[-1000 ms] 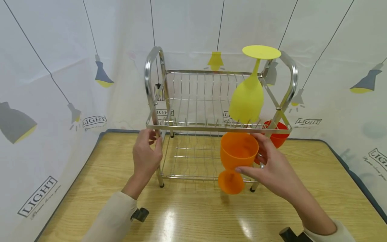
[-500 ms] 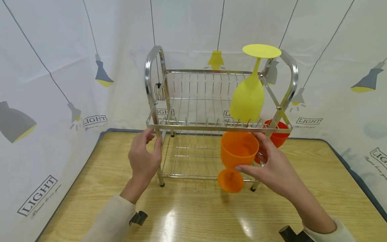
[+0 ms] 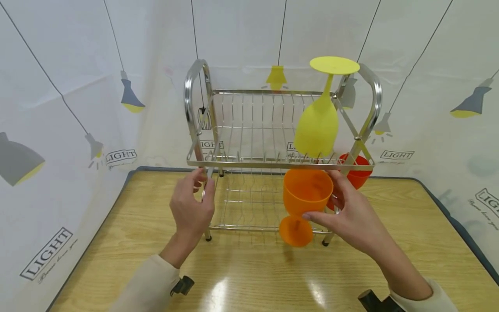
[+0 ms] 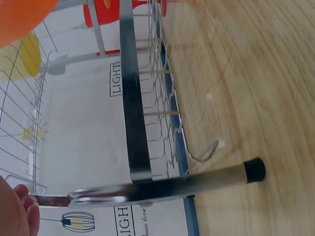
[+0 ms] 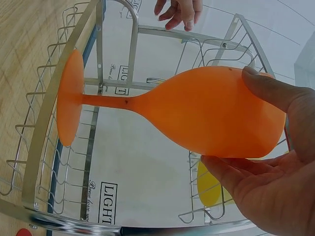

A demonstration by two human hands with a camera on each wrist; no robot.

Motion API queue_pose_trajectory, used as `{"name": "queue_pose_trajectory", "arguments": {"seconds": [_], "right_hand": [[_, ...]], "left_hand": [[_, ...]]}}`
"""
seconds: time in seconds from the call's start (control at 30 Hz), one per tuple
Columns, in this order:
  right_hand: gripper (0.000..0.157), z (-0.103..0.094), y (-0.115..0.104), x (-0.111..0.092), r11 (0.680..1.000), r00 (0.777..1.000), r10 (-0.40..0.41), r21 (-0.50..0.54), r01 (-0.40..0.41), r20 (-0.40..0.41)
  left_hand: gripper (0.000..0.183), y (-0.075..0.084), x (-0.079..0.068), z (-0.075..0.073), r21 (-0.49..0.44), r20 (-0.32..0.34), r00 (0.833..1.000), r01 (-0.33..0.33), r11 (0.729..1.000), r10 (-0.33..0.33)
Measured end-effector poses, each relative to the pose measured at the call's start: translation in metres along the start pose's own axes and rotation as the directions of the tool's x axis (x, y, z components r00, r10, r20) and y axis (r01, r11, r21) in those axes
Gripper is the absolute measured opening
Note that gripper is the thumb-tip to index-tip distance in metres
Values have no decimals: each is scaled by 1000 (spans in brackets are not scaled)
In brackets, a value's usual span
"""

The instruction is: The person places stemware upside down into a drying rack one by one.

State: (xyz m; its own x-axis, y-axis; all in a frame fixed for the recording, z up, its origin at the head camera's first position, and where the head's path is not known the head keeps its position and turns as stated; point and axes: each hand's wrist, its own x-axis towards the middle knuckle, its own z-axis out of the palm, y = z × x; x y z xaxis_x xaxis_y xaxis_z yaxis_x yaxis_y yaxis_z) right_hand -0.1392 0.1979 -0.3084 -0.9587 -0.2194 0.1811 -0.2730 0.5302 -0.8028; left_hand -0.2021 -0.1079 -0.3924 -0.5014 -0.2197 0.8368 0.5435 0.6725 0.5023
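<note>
My right hand [image 3: 347, 212] holds an orange plastic goblet [image 3: 308, 190] by its bowl. The goblet stands upright, mouth up, in front of the rack's lower tier; its foot hangs by the lower front bar. In the right wrist view, thumb and fingers lie on opposite sides of the orange bowl [image 5: 211, 113]. My left hand [image 3: 192, 203] is at the left front post of the metal dish rack [image 3: 249, 165], fingers loosely bent and thumb apart; whether it touches the post is hard to tell. A yellow goblet [image 3: 317, 125] sits upside down on the upper tier.
A red goblet [image 3: 358, 173] is at the rack's right side, partly hidden by the post and my right hand. The rack stands on a wooden table [image 3: 249, 273], before a white curtain [image 3: 241, 34] printed with lamps.
My left hand has shifted slightly right, its thumb now crossing in front of the rack post. My right hand and the orange goblet have stayed almost still.
</note>
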Motion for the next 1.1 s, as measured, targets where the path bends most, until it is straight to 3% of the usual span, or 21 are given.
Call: {"name": "queue_pose_trajectory", "arguments": {"seconds": [0.43,0.6,0.73,0.83,0.93,1.03,1.1], "right_hand": [[90,4,-1,1,998,999,-31,49,31,-9],[88,6,0,0,997,999,-51,56,52,-17],[86,10,1,0,995,996,-88,50,89,-31],[85,12,2,0,991,992,-121,55,123,-39],[86,15,2,0,987,988,-148,55,150,-43],[88,19,3,1,982,982,-180,51,182,-50],[89,22,3,1,977,977,-205,48,208,-54]], "left_hand": [[29,13,-6,5,-86,99,994,-26,996,35],[32,17,-11,6,-123,161,986,51,991,-31],[35,21,-15,5,-143,242,965,143,979,-106],[36,25,-15,5,-172,316,934,230,958,-168],[40,30,-15,4,-160,398,883,333,929,-248],[45,35,-14,2,-150,482,806,462,874,-343],[49,39,-12,2,-158,536,740,562,812,-408]]}}
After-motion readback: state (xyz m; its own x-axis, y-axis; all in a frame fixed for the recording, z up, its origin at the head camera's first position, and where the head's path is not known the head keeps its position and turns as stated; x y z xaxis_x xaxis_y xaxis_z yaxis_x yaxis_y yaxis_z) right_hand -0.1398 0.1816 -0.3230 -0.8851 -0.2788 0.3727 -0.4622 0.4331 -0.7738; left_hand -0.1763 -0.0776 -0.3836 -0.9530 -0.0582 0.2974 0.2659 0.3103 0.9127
